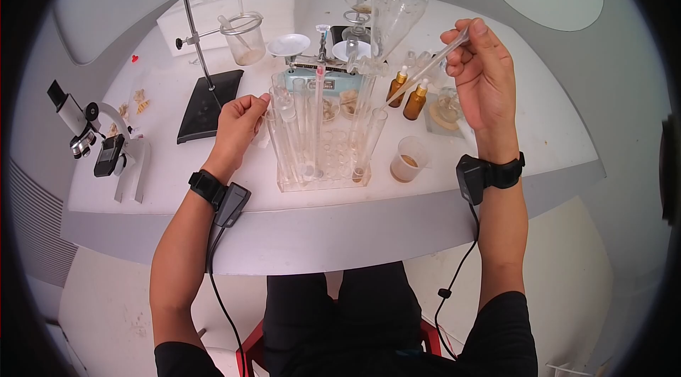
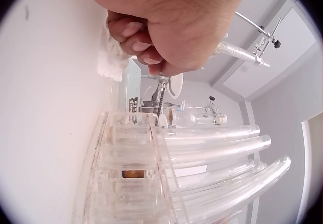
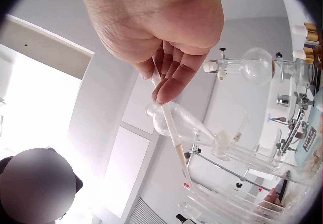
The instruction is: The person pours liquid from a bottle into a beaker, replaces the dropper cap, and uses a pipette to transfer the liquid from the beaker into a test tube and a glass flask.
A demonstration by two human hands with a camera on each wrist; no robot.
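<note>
My right hand point(image 1: 486, 68) pinches a clear plastic dropper point(image 1: 433, 68) near its top, between thumb and fingers. The dropper slants down to the left, its tip close to the mouth of a test tube point(image 1: 372, 136) at the rack's right end. In the right wrist view, pale brownish liquid shows in the lower part of the dropper. Several tall test tubes lean in the clear rack point(image 1: 323, 183); one holds a brown plug or sediment low down. Beside the rack's left end rests my left hand point(image 1: 241, 122), fingers loosely curled, with nothing seen in its grip.
A plastic beaker point(image 1: 409, 159) with brown matter stands right of the rack, near two amber dropper bottles point(image 1: 415, 102). Behind are a balance point(image 1: 326, 82) and a separating funnel point(image 1: 397, 12). A ring stand point(image 1: 209, 104) and a microscope point(image 1: 106, 136) stand left.
</note>
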